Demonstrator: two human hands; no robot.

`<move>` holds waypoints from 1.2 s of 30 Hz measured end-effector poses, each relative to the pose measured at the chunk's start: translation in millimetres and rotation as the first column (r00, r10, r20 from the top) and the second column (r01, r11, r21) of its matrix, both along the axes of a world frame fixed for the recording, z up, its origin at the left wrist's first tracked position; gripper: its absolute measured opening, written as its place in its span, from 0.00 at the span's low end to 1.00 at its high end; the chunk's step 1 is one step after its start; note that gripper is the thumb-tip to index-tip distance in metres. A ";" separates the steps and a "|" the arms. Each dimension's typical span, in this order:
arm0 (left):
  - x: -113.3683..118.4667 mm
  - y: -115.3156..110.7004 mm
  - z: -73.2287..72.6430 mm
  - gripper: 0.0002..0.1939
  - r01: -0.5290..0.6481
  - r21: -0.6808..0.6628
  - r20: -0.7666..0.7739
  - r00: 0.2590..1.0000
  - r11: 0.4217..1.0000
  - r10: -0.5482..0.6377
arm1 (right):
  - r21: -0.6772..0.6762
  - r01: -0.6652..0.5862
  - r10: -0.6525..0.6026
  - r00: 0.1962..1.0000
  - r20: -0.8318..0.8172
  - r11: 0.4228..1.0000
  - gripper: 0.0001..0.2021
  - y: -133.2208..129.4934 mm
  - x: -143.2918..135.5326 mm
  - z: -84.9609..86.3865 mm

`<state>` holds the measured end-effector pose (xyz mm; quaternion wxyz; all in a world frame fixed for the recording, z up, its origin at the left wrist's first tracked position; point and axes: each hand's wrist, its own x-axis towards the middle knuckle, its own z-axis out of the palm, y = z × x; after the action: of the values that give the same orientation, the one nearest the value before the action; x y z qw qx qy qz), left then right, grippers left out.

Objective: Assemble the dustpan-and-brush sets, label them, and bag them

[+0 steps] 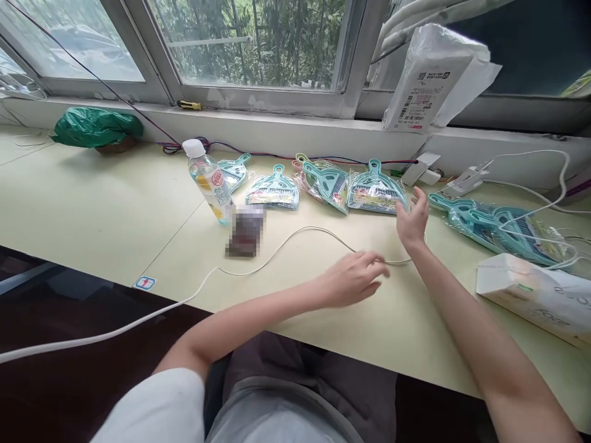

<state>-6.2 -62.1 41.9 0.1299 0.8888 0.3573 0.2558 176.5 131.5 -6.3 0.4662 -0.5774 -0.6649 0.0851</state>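
The right hand reaches, fingers spread and holding nothing, toward a packaged teal dustpan set at the far middle of the table, while the left hand rests loosely curled over the white cable; nothing looks picked up yet.

Pale yellow-green table under a window, with a green plastic bag at far left and a capped water bottle upright near a blurred dark item. Yellow-handled screwdriver lies on the sill; labelled white parcel leans against the frame. White tissue pack sits at right, near power strip.
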 end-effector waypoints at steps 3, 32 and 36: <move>-64.0 -71.3 10.1 0.09 0.129 -0.229 -0.015 0.991 0.965 -0.136 | 0.154 -0.276 0.271 0.961 0.052 0.949 0.22 -71.9 -29.3 4.6; -231.1 -112.3 -36.1 0.22 -0.610 0.304 -0.339 0.648 0.731 0.682 | 0.033 -0.756 0.651 0.584 0.484 0.654 0.17 -129.0 -56.5 -1.6; -232.0 -94.4 -38.3 0.20 -0.650 0.292 -0.333 0.619 0.702 0.711 | 0.010 -0.758 0.661 0.575 0.483 0.652 0.16 -129.5 -57.0 -1.7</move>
<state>-238.3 -156.5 3.5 -0.1211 0.7262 0.6674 0.1123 119.5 2.0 -8.0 0.2897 -0.2094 -0.9319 0.0611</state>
